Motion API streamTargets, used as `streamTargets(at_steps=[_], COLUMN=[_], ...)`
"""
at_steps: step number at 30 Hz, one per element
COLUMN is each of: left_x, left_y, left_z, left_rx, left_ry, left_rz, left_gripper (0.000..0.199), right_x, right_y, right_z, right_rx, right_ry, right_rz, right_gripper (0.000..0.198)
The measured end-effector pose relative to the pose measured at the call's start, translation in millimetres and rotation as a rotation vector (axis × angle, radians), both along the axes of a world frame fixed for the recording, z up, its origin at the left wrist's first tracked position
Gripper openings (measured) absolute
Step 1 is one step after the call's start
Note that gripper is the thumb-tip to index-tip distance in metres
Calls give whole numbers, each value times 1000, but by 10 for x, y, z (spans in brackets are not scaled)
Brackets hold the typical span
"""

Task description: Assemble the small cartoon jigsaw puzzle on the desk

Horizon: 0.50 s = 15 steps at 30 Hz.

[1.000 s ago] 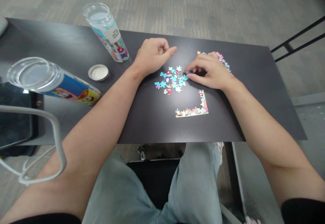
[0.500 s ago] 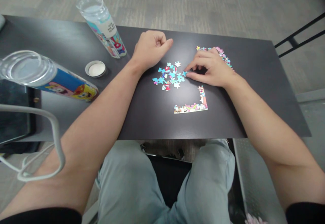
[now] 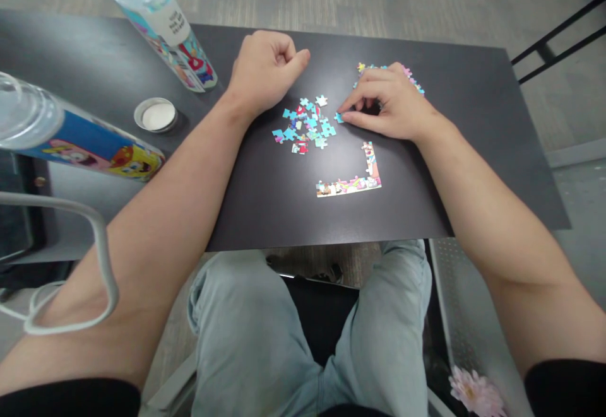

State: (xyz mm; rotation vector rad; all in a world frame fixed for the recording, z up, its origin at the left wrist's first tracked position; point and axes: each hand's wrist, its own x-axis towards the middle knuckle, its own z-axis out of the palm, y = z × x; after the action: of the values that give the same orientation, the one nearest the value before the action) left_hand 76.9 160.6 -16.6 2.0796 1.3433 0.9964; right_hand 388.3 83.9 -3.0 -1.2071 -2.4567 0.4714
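My right hand pinches a small blue jigsaw puzzle piece between thumb and fingertips, low over the dark table. Just left of it lies a loose pile of mostly blue puzzle pieces. My left hand rests on the table beyond the pile, its fingers curled into a loose fist with nothing visible in them. Nearer to me, joined pieces form an L-shaped puzzle corner. Behind my right hand a second group of pieces, pink and blue, is partly hidden by it.
Two clear-topped cartoon tubes, a nearer one and a farther one, stand on the left. A round white lid lies between them and my left forearm. A white cable loops at lower left. The table ends before my knees.
My right hand has drawn the blue piece slightly away from the pile, leaving a gap. My left hand keeps its curled pose. The whole view has shifted a little.
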Motion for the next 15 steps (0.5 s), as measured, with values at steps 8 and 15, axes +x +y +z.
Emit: streamTargets(at_steps=[8, 15], left_x=[-59, -101], left_y=[-49, -10], left_z=[83, 48], left_rx=[-64, -41], left_ry=[40, 28], left_rz=[-11, -53], left_gripper=[54, 60], right_x=[-12, -42], right_y=[46, 22], right_z=[-45, -108], right_rx=[-2, 87], right_ry=[69, 108], right_rz=[25, 49], right_gripper=[44, 32])
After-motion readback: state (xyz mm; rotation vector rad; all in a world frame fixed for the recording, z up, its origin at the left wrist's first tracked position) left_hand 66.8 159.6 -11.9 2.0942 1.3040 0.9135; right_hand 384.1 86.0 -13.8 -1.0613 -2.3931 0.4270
